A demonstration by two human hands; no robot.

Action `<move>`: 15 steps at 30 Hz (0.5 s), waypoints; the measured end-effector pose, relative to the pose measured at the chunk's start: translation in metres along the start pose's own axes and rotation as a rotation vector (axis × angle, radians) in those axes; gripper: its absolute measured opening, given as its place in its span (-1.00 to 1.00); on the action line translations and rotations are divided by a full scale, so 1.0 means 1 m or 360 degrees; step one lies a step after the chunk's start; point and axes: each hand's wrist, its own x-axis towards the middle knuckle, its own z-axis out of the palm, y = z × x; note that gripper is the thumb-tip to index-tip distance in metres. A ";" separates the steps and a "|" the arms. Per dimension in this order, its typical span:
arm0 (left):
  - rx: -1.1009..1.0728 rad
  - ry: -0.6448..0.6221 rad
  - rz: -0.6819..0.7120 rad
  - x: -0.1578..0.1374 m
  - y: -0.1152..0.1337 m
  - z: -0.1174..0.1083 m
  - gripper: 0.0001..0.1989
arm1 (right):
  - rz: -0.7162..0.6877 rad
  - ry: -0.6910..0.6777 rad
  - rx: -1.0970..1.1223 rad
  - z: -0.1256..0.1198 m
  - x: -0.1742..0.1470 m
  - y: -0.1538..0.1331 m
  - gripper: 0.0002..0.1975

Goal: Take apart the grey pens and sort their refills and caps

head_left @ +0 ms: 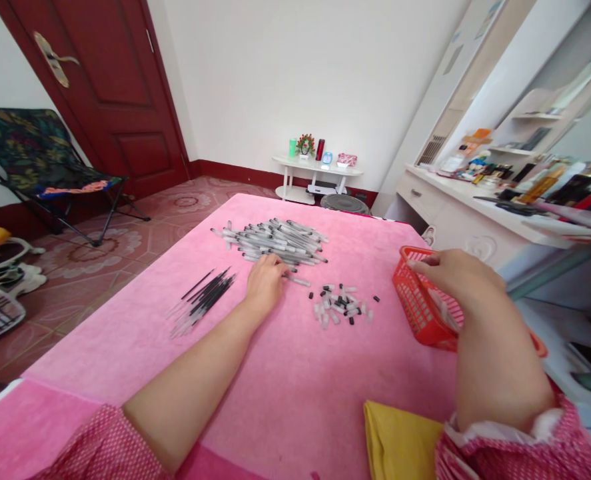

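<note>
At the pens, left hand; over the red basket, right hand; grips unclear

Caps between pen refills and basket

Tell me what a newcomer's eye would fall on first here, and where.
Probably the bright pink, plush-looking cloth across the centre, with a big heap of slim, clear, black-ended plastic pens toward its far side and the left hand at the heap's near edge. Next, the red plastic lattice basket on the cloth's right side, the right hand over it. Behind, at upper left, stands a dark red panelled door.
</note>
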 end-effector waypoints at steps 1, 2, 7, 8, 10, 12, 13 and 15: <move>-0.0122 0.0049 -0.0019 0.001 0.003 -0.001 -0.83 | 0.0014 0.0035 -0.0329 0.002 -0.005 -0.012 -0.80; -0.0295 0.0113 -0.0051 0.002 0.006 -0.002 -0.85 | -0.0048 0.0077 -0.0511 0.006 -0.012 -0.025 -0.85; -0.1736 0.0239 -0.0383 0.004 0.033 -0.004 -0.88 | -0.0589 -0.0483 0.0100 0.061 -0.054 -0.076 -0.78; -0.2000 0.0200 -0.0436 0.002 0.039 -0.003 -0.85 | -0.0620 -0.0628 0.0294 0.076 -0.062 -0.079 -0.71; -0.2348 0.0116 -0.0505 -0.002 0.047 -0.002 -0.78 | -0.0616 -0.0735 0.0469 0.103 -0.078 -0.080 -0.54; -0.2429 0.0030 -0.0562 -0.005 0.048 0.000 -0.73 | -0.0595 -0.0832 0.0523 0.120 -0.090 -0.078 -0.59; -0.2386 0.0008 -0.0597 -0.007 0.047 0.001 -0.72 | -0.0576 -0.0904 0.0536 0.125 -0.093 -0.077 -0.66; -0.2243 0.0025 -0.0680 -0.007 0.043 0.002 -0.71 | -0.0505 -0.1053 0.0582 0.126 -0.097 -0.077 -0.80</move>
